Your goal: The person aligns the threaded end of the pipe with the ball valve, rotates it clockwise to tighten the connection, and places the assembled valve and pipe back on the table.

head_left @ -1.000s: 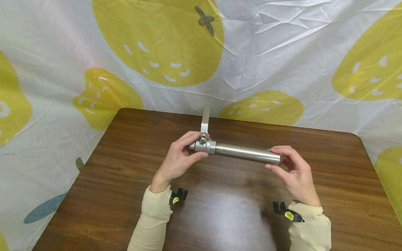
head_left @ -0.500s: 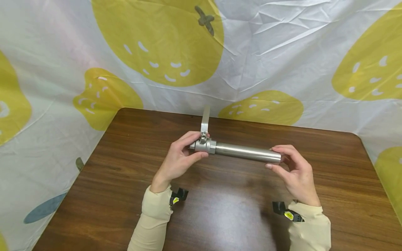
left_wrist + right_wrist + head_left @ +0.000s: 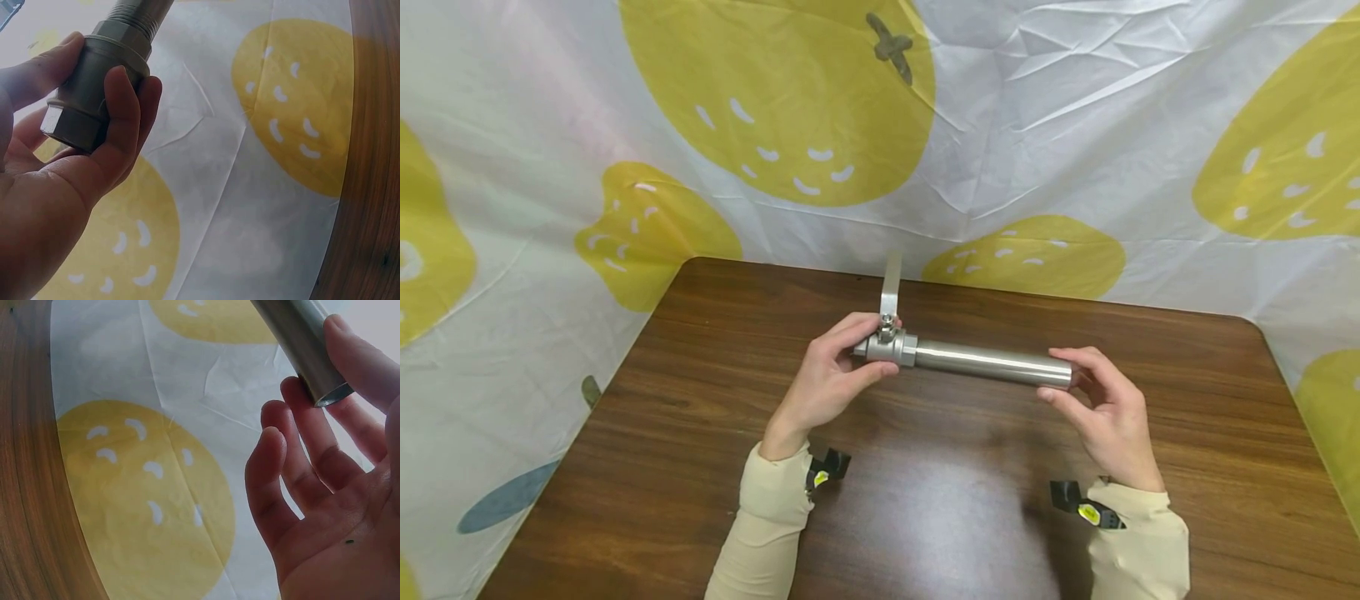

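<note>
The left hand (image 3: pixel 827 379) grips the valve (image 3: pixel 889 347) at the left end of the assembly, fingers and thumb curled round its hexagonal body; the left wrist view shows the fingers (image 3: pixel 122 109) wrapped over the valve (image 3: pixel 94 87), with the threaded neck running up out of the grip. A flat lever (image 3: pixel 891 287) stands up from the top of the valve, pointing away from the person. Screwed into the valve, a steel pipe (image 3: pixel 992 365) runs level to the right, held above the brown bench (image 3: pixel 925 500), not touching it. The right hand (image 3: pixel 1101 408) holds the pipe's far end lightly: thumb and fingertips pinch the open end, while the other fingers (image 3: pixel 294 462) lie loosely spread below the pipe (image 3: pixel 300 344). Both forearms wear cream sleeves (image 3: pixel 771 525). Behind the bench hangs a white cloth (image 3: pixel 1075 125) with yellow fruit shapes.
</note>
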`<state>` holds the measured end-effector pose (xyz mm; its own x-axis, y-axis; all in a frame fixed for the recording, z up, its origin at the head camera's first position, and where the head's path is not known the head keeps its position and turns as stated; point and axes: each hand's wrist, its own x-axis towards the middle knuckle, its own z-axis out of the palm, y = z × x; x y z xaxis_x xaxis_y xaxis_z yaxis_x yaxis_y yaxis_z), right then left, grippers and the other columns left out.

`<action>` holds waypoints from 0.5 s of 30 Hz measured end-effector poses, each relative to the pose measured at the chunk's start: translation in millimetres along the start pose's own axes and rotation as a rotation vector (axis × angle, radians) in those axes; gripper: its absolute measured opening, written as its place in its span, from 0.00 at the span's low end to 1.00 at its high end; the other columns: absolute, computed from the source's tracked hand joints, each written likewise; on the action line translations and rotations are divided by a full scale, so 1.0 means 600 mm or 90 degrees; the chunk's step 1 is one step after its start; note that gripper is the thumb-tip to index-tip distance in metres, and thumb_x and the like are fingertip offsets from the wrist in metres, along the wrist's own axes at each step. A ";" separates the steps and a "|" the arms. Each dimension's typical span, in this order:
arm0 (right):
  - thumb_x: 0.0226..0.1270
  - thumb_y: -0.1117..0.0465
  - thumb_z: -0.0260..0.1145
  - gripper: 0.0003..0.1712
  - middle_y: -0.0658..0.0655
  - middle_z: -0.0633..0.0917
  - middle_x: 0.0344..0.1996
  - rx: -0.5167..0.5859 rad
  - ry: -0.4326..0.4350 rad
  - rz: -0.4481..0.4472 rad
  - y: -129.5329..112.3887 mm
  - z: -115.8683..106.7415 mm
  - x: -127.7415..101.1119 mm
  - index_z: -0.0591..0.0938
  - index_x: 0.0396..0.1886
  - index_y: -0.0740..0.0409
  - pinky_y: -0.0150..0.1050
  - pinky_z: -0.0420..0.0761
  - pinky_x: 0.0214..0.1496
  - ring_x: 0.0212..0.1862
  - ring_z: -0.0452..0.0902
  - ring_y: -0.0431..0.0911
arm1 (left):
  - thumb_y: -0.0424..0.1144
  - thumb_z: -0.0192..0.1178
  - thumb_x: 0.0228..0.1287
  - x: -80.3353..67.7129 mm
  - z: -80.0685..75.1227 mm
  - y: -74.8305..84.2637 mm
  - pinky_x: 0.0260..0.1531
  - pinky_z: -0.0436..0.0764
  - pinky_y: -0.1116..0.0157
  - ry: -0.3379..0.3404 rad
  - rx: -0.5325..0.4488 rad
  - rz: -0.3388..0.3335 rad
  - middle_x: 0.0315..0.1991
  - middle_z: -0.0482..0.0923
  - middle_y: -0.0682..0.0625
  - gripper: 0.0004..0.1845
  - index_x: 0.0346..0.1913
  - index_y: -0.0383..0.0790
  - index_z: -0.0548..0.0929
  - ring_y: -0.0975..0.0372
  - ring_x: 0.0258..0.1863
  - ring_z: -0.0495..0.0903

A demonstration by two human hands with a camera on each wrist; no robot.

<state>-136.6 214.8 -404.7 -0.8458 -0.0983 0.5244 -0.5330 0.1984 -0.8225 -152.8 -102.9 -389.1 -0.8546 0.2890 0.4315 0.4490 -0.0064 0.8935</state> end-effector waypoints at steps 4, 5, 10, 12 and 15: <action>0.49 0.84 0.68 0.26 0.46 0.82 0.40 -0.015 0.001 0.024 -0.002 -0.001 0.000 0.78 0.52 0.73 0.23 0.80 0.44 0.38 0.77 0.35 | 0.20 0.66 0.53 0.001 0.001 0.002 0.48 0.81 0.70 0.002 -0.002 0.000 0.56 0.75 0.36 0.27 0.58 0.25 0.76 0.62 0.50 0.76; 0.50 0.83 0.68 0.26 0.45 0.82 0.39 -0.020 0.000 0.030 -0.002 -0.001 0.000 0.78 0.52 0.72 0.23 0.80 0.43 0.38 0.78 0.35 | 0.20 0.66 0.52 0.001 0.001 0.001 0.48 0.81 0.70 0.002 -0.003 0.001 0.56 0.75 0.35 0.27 0.58 0.24 0.75 0.62 0.49 0.76; 0.54 0.81 0.67 0.24 0.44 0.83 0.38 -0.030 -0.005 0.038 -0.004 -0.002 -0.001 0.77 0.53 0.72 0.21 0.80 0.38 0.38 0.79 0.34 | 0.20 0.66 0.52 0.001 0.003 0.000 0.47 0.81 0.70 0.001 -0.009 0.008 0.55 0.75 0.34 0.27 0.58 0.23 0.75 0.62 0.49 0.76; 0.55 0.80 0.67 0.23 0.44 0.83 0.36 -0.035 -0.006 0.043 -0.005 -0.003 -0.002 0.77 0.53 0.71 0.21 0.79 0.36 0.37 0.79 0.33 | 0.20 0.67 0.52 0.000 0.003 0.000 0.47 0.82 0.70 0.000 -0.010 0.013 0.55 0.75 0.35 0.27 0.58 0.24 0.75 0.62 0.49 0.77; 0.58 0.78 0.65 0.22 0.43 0.83 0.33 -0.045 -0.011 0.053 -0.005 -0.003 -0.003 0.77 0.54 0.70 0.22 0.77 0.35 0.35 0.77 0.33 | 0.21 0.67 0.53 0.000 0.004 -0.001 0.47 0.82 0.70 -0.003 -0.010 0.020 0.55 0.75 0.34 0.27 0.58 0.24 0.75 0.61 0.49 0.77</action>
<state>-133.5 216.1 -402.8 -0.8873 -0.0962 0.4510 -0.4592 0.2745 -0.8449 -152.5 -100.6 -390.1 -0.8392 0.2925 0.4584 0.4708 -0.0309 0.8817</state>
